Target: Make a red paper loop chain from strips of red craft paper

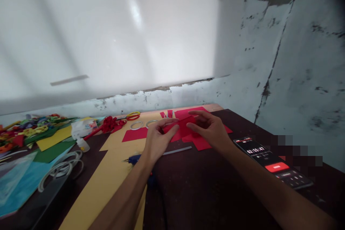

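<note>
At the far left lie coloured paper scraps (29,129), then tape rings (61,167) and a yellow sheet (113,165). The left hand (156,140) pinches the left edge of a red paper piece (183,126), held just above the dark table (205,187) over other red pieces (201,143). The right hand (211,129) pinches its right edge. The paper looks light, thin and easy to crease, so the edges seem the best place to hold it. A phone (272,161) lies to the right.

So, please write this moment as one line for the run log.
left hand: holds red paper piece | right hand: holds same piece | phone: right, on table
</note>
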`<state>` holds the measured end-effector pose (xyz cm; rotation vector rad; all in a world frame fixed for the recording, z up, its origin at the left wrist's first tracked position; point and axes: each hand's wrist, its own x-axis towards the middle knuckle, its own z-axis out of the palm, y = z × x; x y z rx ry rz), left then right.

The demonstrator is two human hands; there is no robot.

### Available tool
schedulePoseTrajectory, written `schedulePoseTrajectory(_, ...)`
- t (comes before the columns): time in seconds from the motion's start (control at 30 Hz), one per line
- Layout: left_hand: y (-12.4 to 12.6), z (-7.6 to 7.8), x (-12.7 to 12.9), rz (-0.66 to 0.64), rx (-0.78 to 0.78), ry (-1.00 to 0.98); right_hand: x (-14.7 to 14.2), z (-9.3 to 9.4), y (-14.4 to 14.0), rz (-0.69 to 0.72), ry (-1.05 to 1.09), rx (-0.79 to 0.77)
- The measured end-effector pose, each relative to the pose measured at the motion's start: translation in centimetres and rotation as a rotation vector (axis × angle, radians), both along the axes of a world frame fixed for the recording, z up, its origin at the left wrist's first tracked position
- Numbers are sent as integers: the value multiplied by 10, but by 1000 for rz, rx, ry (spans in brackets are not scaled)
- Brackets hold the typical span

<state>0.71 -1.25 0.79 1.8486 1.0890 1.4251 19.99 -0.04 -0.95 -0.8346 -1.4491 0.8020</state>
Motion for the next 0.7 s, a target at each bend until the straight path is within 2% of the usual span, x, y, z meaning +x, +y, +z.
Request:
schedulePoseTrajectory(0.2,-3,1,2,30,56,36,-2,2,-3,11,32,-17)
schedulePoseTrajectory(0.43,-4,-2,5,77,87,31,-1,0,-1,125,115,-89)
schedulePoseTrajectory(0.7,-6,2,5,82,75,14,0,-5,4,30,136,-95)
